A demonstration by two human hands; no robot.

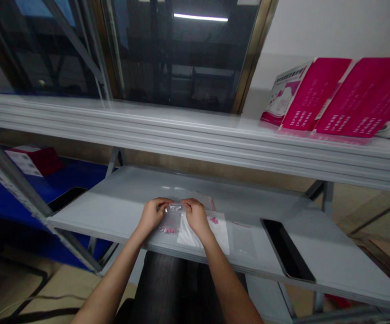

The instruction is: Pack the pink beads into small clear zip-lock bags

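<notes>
A small clear zip bag [172,217] is held by its top edge between my two hands, with several small pink pieces lying at its bottom. My left hand [153,212] pinches the bag's upper left corner. At the upper right corner, my right hand [195,215] grips it with closed fingers. Under my right hand lies a white sheet of paper [220,231], with a little group of pink pieces [214,220] on it. Another clear bag [244,238] rests flat to the right of the paper. Behind my right hand, part of a further bag with a pink strip [212,203] shows.
A black phone [287,249] lies on the grey shelf [336,252] to the right. Above runs a rail-edged upper shelf [188,135] carrying pink boxes [316,96]. At left are a metal post [19,189], a dark flat device [67,199] and a red-and-white box [34,159] on a blue surface.
</notes>
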